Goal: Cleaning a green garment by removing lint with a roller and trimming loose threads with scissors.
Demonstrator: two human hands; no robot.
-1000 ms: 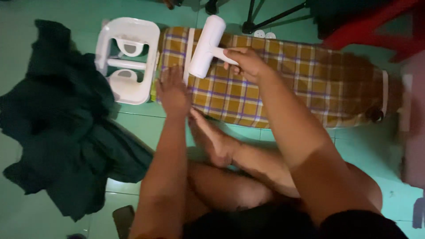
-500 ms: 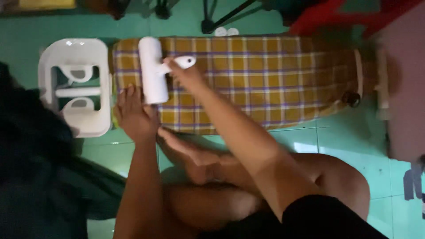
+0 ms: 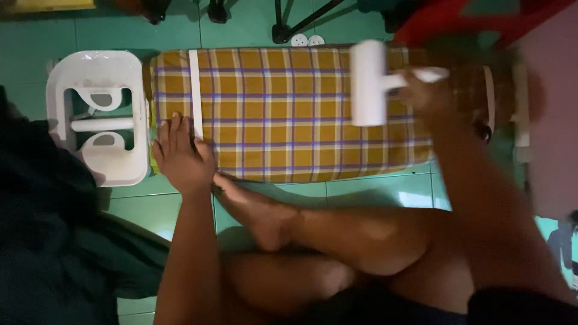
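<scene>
A low ironing board (image 3: 283,150) with a yellow and purple plaid cover lies on the green tiled floor in front of my crossed legs. My left hand (image 3: 180,153) rests flat on the board's left end, fingers spread beside a white strap. My right hand (image 3: 424,90) grips the handle of a white lint roller (image 3: 368,81), whose drum lies on the cover toward the board's right end. The roller and right hand are blurred.
A white plastic iron rest (image 3: 99,114) sits at the board's left end. Dark cloth (image 3: 54,241) is heaped on the floor at left. A tripod's legs (image 3: 295,21) and a red object (image 3: 475,18) stand beyond the board. My bare foot (image 3: 253,207) lies by the board's near edge.
My right hand has run the lint roller from the board's left end to its right part. The left hand has stayed on the left end. The camera view shifted.
</scene>
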